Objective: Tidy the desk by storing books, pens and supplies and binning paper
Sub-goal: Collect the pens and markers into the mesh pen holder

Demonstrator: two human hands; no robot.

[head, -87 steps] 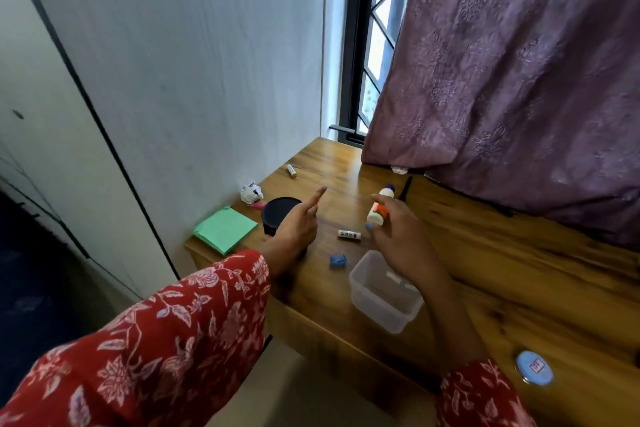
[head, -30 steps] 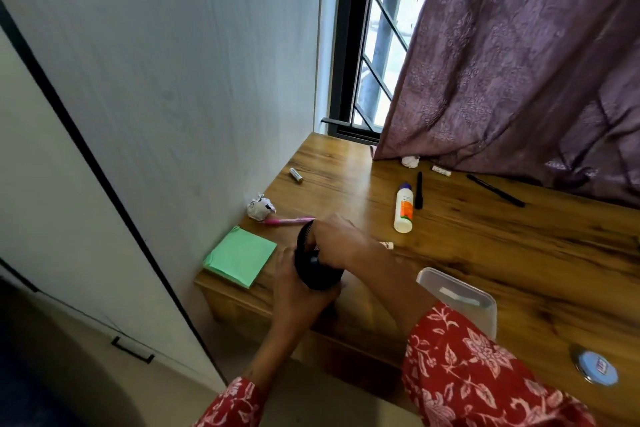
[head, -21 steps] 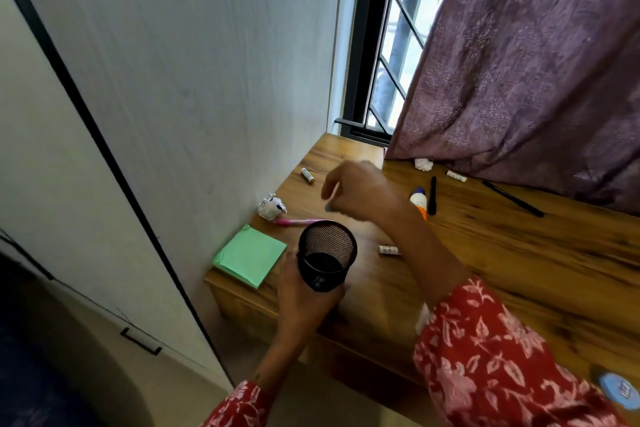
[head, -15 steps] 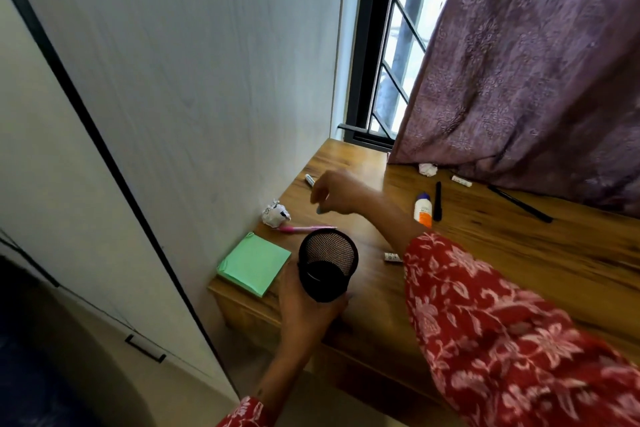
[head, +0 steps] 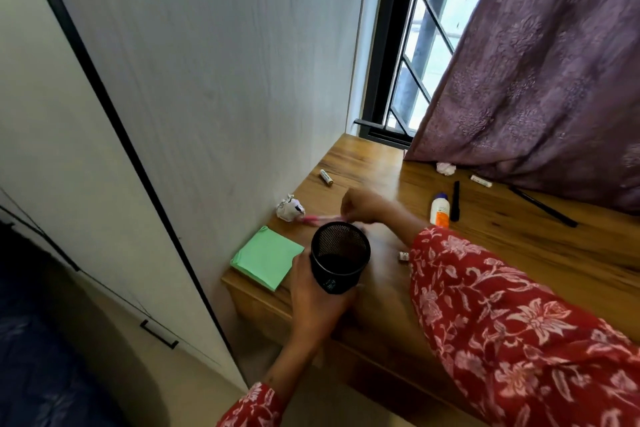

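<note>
Mesh pen cup (head: pixel 340 257), black and round, is sitting tilted toward me at the frame's centre, and I am seeing my left hand (head: pixel 317 302) gripping it from below at the desk's (head: pixel 519 253) near edge. My right hand (head: pixel 363 206) is curling over the pink pen (head: pixel 320 218) just above the cup; blur is keeping me from telling whether it is pinching it. Green notes (head: pixel 266 257) are lying left, beside the grey wall (head: pixel 225 62). Glue bottle (head: pixel 439 210) and black pens are lying right, below the curtain (head: pixel 536 62).
</note>
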